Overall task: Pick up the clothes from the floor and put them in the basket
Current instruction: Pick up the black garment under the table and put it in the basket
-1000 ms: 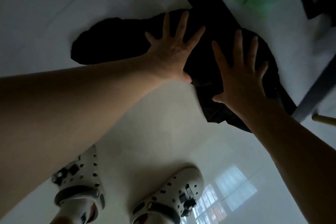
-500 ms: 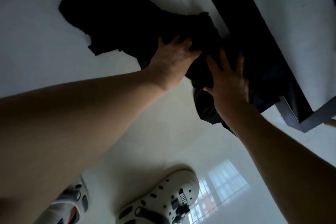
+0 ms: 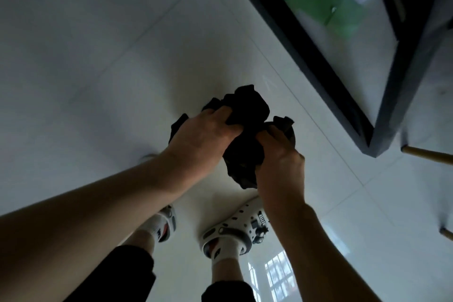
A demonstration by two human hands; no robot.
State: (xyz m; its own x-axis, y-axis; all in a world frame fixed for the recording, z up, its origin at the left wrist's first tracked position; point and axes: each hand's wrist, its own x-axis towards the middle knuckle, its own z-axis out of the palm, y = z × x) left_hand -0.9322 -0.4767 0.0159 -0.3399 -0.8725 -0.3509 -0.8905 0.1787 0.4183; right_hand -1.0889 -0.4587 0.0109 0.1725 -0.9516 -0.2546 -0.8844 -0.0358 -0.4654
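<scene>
A black garment (image 3: 245, 127) is bunched into a ball and held above the white tiled floor. My left hand (image 3: 203, 137) grips its left side with fingers curled into the cloth. My right hand (image 3: 279, 162) grips its right side from below. Part of the garment hangs down between my two hands. No basket is in view.
A dark-framed table (image 3: 318, 56) crosses the upper right, with a green object (image 3: 326, 0) seen beyond it. Wooden chair legs (image 3: 426, 154) stick in at the right edge. My feet in white clogs (image 3: 235, 230) stand on the glossy floor (image 3: 98, 56) below my hands.
The garment lay spread on the floor under the table edge with both hands pressing on it. It is now gathered into a bundle and lifted off the floor, closer to my body.
</scene>
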